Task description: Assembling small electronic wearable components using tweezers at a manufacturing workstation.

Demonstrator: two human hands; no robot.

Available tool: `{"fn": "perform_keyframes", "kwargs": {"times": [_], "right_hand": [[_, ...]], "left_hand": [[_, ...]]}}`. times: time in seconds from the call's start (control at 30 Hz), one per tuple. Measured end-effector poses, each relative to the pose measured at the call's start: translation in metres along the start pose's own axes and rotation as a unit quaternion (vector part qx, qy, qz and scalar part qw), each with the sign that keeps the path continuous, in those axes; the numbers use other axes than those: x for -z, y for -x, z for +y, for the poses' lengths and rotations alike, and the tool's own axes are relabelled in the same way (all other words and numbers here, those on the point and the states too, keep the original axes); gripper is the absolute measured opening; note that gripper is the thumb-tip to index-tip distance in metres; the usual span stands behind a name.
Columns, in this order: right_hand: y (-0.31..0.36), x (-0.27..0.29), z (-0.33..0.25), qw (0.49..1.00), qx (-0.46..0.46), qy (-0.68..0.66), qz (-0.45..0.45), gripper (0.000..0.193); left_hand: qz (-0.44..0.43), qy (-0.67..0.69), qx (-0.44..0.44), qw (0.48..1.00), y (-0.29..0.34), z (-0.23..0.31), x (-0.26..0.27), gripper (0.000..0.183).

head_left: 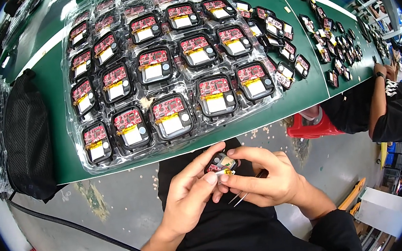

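Observation:
Over my lap, my left hand (188, 188) grips a small black device housing (210, 167) with part of a red circuit board showing in it. The left thumb presses by a whitish piece with yellow tape (225, 171) at the near edge. My right hand (275, 179) has its thumb and index finger at the housing's right side, touching it. A pair of metal tweezers (239, 200) is tucked in the right hand, its tips pointing down and left. Fingers hide much of the housing.
On the green table (62, 155), a clear plastic tray (80, 155) holds rows of similar black housings with red boards. More housings (285, 74) lie loose to its right. A black mesh bag (28, 138) is at left, a black cable (89, 231) below. A co-worker (396, 115) sits at right near a red stool (304, 127).

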State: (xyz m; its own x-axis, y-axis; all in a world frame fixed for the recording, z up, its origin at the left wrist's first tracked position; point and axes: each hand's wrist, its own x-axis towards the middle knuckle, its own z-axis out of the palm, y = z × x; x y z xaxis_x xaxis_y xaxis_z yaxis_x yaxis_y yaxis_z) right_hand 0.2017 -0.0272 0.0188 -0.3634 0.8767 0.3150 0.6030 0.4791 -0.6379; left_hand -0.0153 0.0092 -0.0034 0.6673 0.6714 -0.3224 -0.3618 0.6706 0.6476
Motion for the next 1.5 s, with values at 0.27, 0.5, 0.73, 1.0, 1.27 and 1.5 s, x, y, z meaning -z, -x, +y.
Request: {"fn": "perform_keyframes", "kwargs": {"times": [0.27,0.5,0.73,1.0,1.27,1.5], "right_hand": [[0.001,0.021,-0.002,0.994,-0.099,-0.032,-0.019,0.039],[-0.01,0.038,-0.013,0.983,-0.009,0.178,-0.034,0.03],[-0.016,0.047,-0.023,0.949,0.067,0.306,-0.03,0.029],[-0.019,0.054,-0.01,0.978,0.04,0.192,-0.069,0.034],[-0.022,0.048,-0.021,0.946,0.09,0.308,-0.037,0.027],[-0.022,0.05,-0.012,0.959,0.086,0.268,-0.036,0.03]], "left_hand": [[0.148,-0.15,-0.094,0.973,0.003,0.002,-0.023,0.032],[0.091,-0.362,-0.125,0.919,0.007,0.007,-0.016,0.035],[0.108,-0.409,-0.142,0.895,0.006,0.008,-0.022,0.043],[0.119,-0.376,-0.12,0.911,0.009,0.006,-0.025,0.046],[0.132,-0.372,-0.124,0.91,0.007,0.01,-0.027,0.046],[0.126,-0.353,-0.102,0.921,0.01,0.008,-0.026,0.046]]}}
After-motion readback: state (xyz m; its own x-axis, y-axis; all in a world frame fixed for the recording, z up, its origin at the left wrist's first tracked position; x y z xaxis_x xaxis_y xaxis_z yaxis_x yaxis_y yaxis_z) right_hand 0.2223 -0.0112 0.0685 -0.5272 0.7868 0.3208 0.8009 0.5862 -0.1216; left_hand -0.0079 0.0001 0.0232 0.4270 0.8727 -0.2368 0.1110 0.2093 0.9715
